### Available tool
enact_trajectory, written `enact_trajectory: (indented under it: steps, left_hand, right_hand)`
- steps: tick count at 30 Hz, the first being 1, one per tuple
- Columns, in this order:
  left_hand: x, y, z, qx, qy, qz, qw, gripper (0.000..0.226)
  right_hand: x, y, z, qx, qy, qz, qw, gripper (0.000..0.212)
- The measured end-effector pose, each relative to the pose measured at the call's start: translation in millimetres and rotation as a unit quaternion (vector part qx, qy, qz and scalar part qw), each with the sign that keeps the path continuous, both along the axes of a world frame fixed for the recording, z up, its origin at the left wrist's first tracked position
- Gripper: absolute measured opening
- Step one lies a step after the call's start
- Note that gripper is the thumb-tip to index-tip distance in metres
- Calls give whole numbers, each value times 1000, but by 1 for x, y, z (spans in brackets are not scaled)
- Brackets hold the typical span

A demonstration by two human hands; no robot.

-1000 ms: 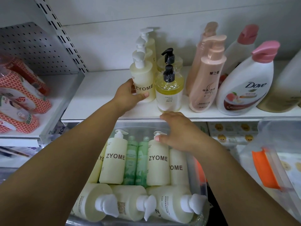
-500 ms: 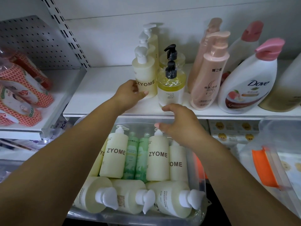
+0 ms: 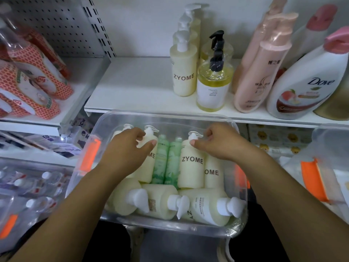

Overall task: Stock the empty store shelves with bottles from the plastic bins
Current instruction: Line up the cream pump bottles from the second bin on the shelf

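A clear plastic bin [image 3: 239, 216] sits below the white shelf [image 3: 136, 87], filled with cream ZYOME pump bottles and two green bottles [image 3: 168, 161]. My left hand [image 3: 128, 150] grips the neck of an upright ZYOME bottle [image 3: 147, 173] at the bin's left. At the right side of the bin, my right hand [image 3: 221, 146] pinches the pump neck of another upright ZYOME bottle [image 3: 191, 167]. Three more cream bottles [image 3: 160, 203] lie flat at the bin's near end. A row of ZYOME bottles [image 3: 184, 76] stands on the shelf.
On the shelf, right of the ZYOME row, stand yellow oil bottles [image 3: 212, 87], pink pump bottles [image 3: 258, 78] and a Dove bottle [image 3: 306, 86]. Red-orange packs [image 3: 28, 82] fill the left shelf. Other clear bins stand at left [image 3: 28, 186] and right [image 3: 321, 167].
My left hand let go of the shelf bottle and came down into the bin onto a ZYOME bottle. My right hand closed on a pump neck. The view tilted downward.
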State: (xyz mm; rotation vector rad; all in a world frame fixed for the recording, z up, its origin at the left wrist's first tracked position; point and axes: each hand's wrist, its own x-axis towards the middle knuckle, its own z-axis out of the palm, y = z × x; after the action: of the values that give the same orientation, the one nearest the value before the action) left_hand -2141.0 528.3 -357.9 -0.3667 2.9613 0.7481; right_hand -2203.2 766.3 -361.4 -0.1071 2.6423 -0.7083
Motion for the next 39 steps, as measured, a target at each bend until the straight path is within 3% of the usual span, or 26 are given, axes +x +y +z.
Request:
enact_trajectory:
  steps: [3, 9, 13, 17, 22, 25, 31, 34, 37, 39]
  left_hand:
    - [-3, -6, -10, -53, -33, 9, 998, 54]
    - [-18, -9, -16, -89, -66, 7, 994, 62]
    - [-30, -11, -15, -86, -97, -1, 992, 67]
    - [-40, -14, -11, -61, -113, -9, 992, 57]
    - [-44, -23, -12, -38, -102, -14, 994, 55]
    - [-47, -29, -14, -29, -89, -18, 995, 52]
    - [-46, -33, -14, 62, -49, -2, 997, 50]
    - [-41, -26, -1, 163, -17, -14, 986, 46]
    - [-35, -20, 6, 266, -96, -74, 956, 60]
    - [-32, -14, 4, 289, -153, -120, 937, 66]
  right_hand:
    - [-2, -6, -6, -16, -21, -27, 999, 56]
    - [-6, -20, -17, 3, -110, 17, 994, 54]
    - [-15, -28, -21, 40, -137, 18, 990, 66]
    - [-20, -39, -27, 95, -115, 45, 988, 49]
    - [-23, -40, -28, 54, -146, 1, 988, 39]
    - [-21, -39, -28, 8, -156, -44, 987, 45]
    - [-13, -34, -19, -110, -142, -82, 980, 46]
    - [-8, -36, -12, -135, -92, -81, 983, 47]
    - [-2, -43, 2, -183, -27, -99, 978, 52]
    - [1, -48, 13, -222, 5, -155, 963, 69]
